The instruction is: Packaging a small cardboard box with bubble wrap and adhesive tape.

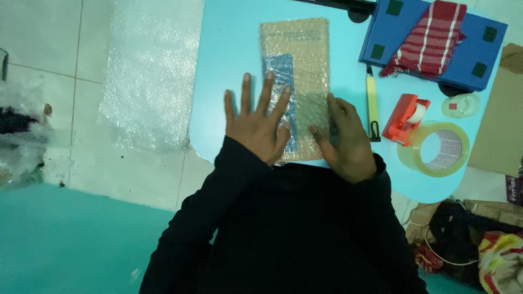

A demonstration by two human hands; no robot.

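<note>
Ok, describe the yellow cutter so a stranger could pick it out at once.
Start at the light blue table. Right of the bubble-wrapped parcel under both hands, before the red tape dispenser, lies the cutter. It is the only long, thin yellow stick there, with a black end.

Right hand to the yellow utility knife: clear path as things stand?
Probably yes. The right hand lies on the bubble-wrapped parcel, and the yellow utility knife lies just beside it on the blue table, with nothing between them.
</note>
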